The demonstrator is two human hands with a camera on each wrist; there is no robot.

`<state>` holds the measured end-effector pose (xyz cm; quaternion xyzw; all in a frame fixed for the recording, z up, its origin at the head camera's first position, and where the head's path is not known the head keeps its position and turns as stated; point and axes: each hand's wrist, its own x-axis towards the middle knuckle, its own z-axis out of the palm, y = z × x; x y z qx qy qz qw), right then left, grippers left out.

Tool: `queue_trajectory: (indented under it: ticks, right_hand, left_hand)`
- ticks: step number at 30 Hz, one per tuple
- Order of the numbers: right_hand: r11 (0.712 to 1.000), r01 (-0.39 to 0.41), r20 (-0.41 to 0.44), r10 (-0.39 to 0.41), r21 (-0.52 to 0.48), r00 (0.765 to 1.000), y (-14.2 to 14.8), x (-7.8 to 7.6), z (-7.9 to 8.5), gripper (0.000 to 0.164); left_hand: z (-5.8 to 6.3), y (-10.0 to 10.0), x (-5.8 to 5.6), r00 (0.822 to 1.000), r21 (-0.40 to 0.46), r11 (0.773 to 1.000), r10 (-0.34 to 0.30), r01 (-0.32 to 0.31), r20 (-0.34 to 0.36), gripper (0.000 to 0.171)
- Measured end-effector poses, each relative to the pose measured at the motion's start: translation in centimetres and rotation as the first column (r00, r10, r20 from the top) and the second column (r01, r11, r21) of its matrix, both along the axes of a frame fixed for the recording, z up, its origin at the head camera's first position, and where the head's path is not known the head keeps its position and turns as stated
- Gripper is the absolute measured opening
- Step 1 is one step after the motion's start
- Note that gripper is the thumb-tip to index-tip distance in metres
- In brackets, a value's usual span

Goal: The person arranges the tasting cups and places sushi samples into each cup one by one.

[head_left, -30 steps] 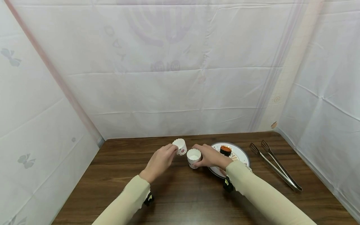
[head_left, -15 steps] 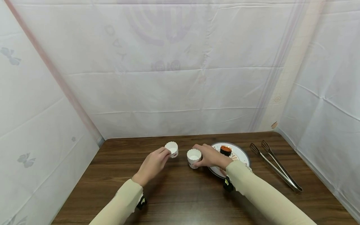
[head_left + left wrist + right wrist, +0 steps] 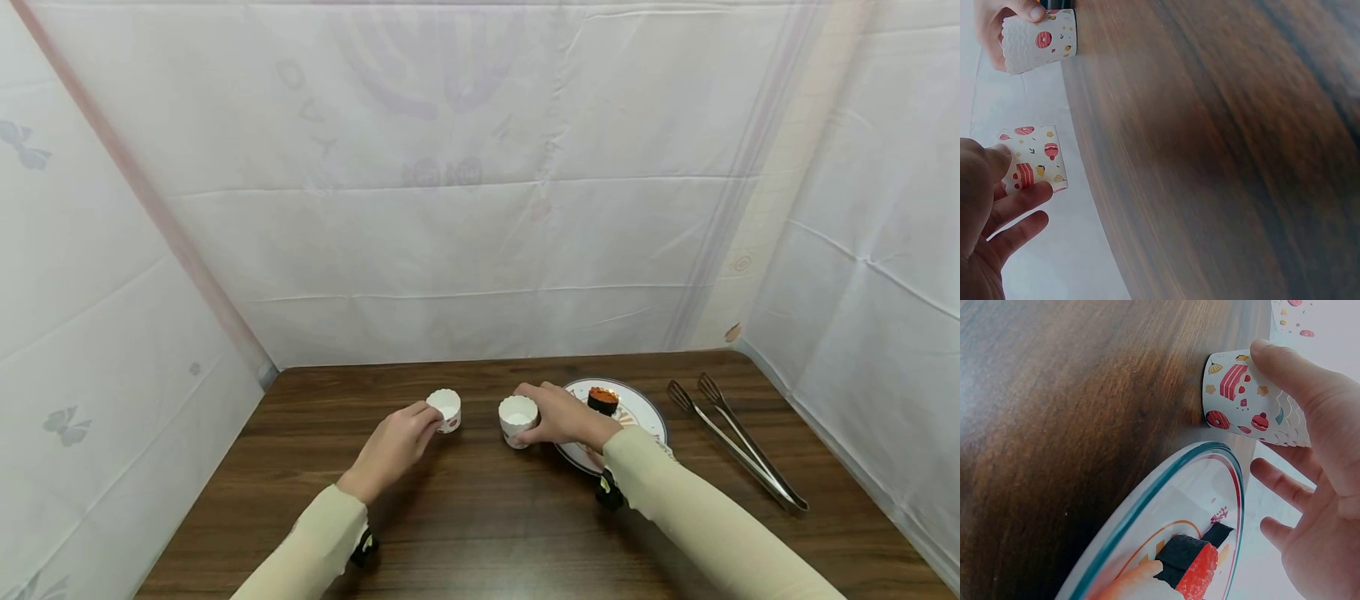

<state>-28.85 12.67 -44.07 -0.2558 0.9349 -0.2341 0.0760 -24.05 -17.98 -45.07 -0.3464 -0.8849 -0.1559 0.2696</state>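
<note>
My left hand (image 3: 393,446) pinches a single white paper baking cup (image 3: 450,422) between thumb and fingers, over the table left of centre. Printed on that cup (image 3: 1034,156) are red and yellow sweets; its mouth faces up in the head view. To its right, my right hand (image 3: 558,417) grips a nested stack of matching baking cups (image 3: 513,433). Several scalloped rims show at the stack's top (image 3: 1019,44) in the left wrist view. The stack's base (image 3: 1207,394) is on the tabletop, close beside the plate in the right wrist view.
A round plate (image 3: 651,421) lies partly under my right forearm. On it are a roe-topped sushi roll (image 3: 602,401) and, in the right wrist view, a shrimp-like piece (image 3: 1132,584). Metal tongs (image 3: 738,446) lie at the right. White cloth (image 3: 465,250) hangs behind the wooden table (image 3: 480,533).
My left hand has moved left and down with its baking cup, away from the stack. The cup has gone from tilted to nearly upright. My right hand stays on the stack.
</note>
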Motion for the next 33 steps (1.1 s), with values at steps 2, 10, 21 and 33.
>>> queue_trajectory:
  ticks: [2,10,21,33]
  right_hand:
    - [1.0,0.001,0.002,-0.001,0.002,1.0,0.0,0.0,0.0,0.066]
    - [1.0,-0.001,0.009,0.001,0.002,1.0,0.1,0.0,0.1,0.07]
    - [1.0,0.012,0.016,-0.012,0.011,1.0,-0.1,0.1,0.1,0.071]
    - [1.0,0.0,0.0,0.0,0.003,1.0,0.0,0.0,-0.1,0.068]
  left_hand:
    - [-0.1,-0.2,0.0,1.0,-0.004,1.0,0.007,-0.007,0.006,0.014]
    - [-0.5,-0.8,0.2,1.0,-0.009,1.0,0.006,-0.006,0.031,0.012]
    - [-0.9,-2.2,0.7,0.999,-0.005,0.999,0.036,-0.036,0.025,0.014]
    - [-1.5,-4.2,1.7,0.99,-0.025,0.994,0.112,-0.111,0.084,0.012]
